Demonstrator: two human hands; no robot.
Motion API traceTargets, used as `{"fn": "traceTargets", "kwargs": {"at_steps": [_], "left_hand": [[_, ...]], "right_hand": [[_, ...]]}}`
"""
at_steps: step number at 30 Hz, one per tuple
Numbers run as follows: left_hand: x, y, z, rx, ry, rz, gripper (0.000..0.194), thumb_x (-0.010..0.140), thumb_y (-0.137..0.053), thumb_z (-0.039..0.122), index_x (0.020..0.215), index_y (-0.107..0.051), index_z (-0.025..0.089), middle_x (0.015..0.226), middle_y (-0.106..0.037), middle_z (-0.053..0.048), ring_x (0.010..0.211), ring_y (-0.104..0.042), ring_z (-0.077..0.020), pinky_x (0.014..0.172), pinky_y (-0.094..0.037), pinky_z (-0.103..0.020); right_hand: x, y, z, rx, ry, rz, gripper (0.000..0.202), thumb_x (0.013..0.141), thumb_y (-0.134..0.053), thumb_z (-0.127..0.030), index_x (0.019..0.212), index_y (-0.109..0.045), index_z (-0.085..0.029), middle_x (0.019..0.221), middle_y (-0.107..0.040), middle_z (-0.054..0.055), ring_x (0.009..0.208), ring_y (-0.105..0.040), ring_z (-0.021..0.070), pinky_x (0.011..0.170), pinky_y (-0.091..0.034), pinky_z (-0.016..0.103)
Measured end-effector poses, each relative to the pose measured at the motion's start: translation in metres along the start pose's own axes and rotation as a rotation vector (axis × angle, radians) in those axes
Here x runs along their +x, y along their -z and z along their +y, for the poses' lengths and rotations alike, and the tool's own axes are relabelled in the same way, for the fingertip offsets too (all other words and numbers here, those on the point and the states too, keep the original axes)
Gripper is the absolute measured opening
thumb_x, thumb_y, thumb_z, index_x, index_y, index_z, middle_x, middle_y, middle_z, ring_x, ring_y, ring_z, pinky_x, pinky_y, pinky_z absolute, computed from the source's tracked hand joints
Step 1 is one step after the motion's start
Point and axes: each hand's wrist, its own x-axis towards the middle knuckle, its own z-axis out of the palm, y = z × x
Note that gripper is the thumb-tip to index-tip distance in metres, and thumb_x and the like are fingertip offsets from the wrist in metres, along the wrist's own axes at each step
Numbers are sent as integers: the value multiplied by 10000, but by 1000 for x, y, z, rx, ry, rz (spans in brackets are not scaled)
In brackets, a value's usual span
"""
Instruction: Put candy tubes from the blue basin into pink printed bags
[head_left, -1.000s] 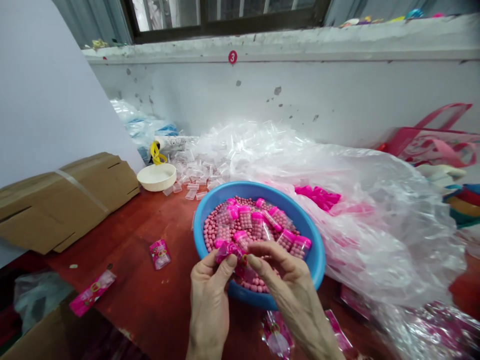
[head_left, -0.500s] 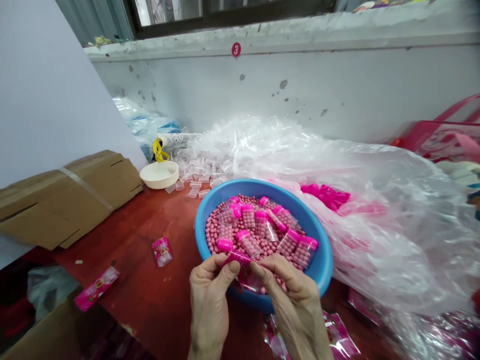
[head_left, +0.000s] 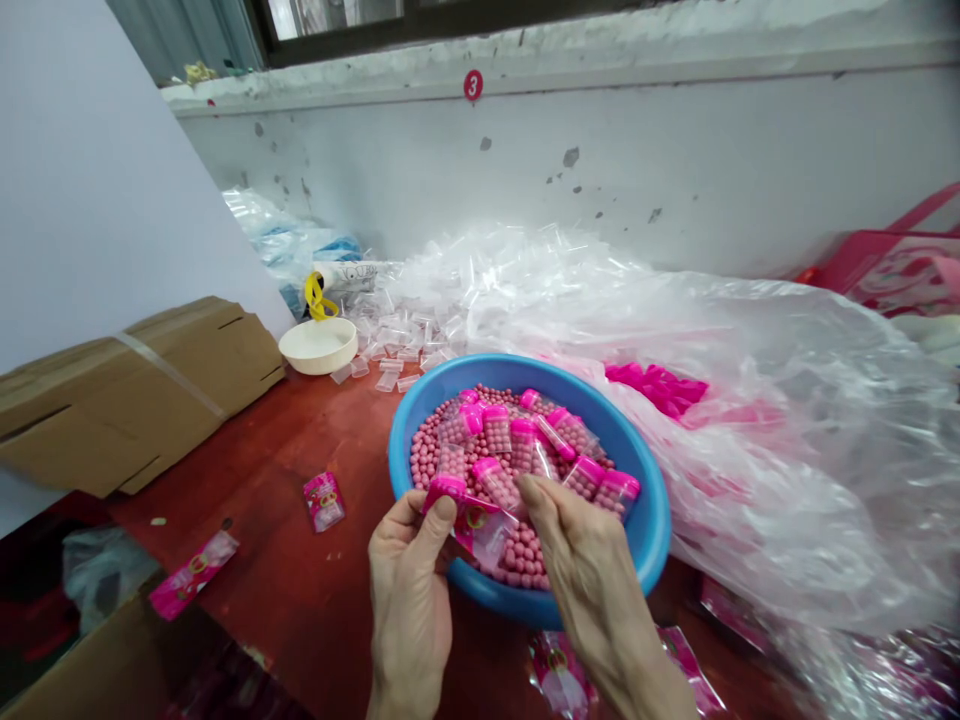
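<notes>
My left hand (head_left: pixel 412 590) pinches one end of a pink and clear printed packet (head_left: pixel 484 530) over the near side of a blue basin (head_left: pixel 651 530). My right hand (head_left: pixel 592 580) is by the packet's other end, its thumb and fingers pressed together; whether it grips anything there is hidden. Small round pink beads (head_left: pixel 525 555) fill the basin. Several clear bottles of beads with bright pink caps (head_left: pixel 497 430) lie on top of them.
Left of the basin are a small pink packet (head_left: pixel 324 502), a longer one (head_left: pixel 195 575), a white lid (head_left: pixel 319 347) and folded cardboard (head_left: pixel 142 390). Clear plastic bags (head_left: pixel 765 430) spread behind and right. More packets (head_left: pixel 559 675) lie below my right hand.
My right hand has moved slightly up and to the right, apart from my left hand. The packet between them shows more of its printed face.
</notes>
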Motion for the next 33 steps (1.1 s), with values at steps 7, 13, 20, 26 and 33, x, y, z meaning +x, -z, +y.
{"fn": "traceTargets", "kwargs": {"at_steps": [7,13,20,26,33], "left_hand": [[6,0,2,-99,-7,63,255,513,-884,190,657,-679,147,608,-728,5,503,-639,-95,508,-535,-187],[9,0,6,-122,-1,55,216,565,-862,218,689,-700,147,663,-758,-17,543,-671,-121,538,-560,-219],[10,-1,4,-120,-8,60,217,583,-853,241,692,-691,146,668,-752,-12,585,-677,-129,595,-568,-244],[4,-4,2,-95,-7,36,234,586,-849,255,706,-687,137,629,-729,-11,517,-641,-111,518,-530,-208],[1,-6,-1,-105,-27,67,243,580,-858,246,705,-675,146,652,-740,0,556,-651,-95,570,-536,-184]], "right_hand": [[39,-47,33,-118,32,-226,268,922,-558,-310,1168,-575,-206,1206,-598,64,982,-623,185,831,-527,396],[35,-40,36,45,-48,-192,225,871,-618,-286,1041,-594,-140,968,-664,73,857,-643,213,756,-533,401],[-3,4,10,515,-240,-88,337,841,-519,-544,764,-448,-224,566,-502,-63,446,-512,111,389,-425,225],[-28,0,-14,911,-397,7,338,687,-734,-470,754,-523,-214,555,-496,-71,445,-470,86,374,-382,182],[-40,2,-20,795,-417,130,295,701,-722,-465,809,-590,-225,620,-605,-31,528,-544,114,488,-473,209]]}}
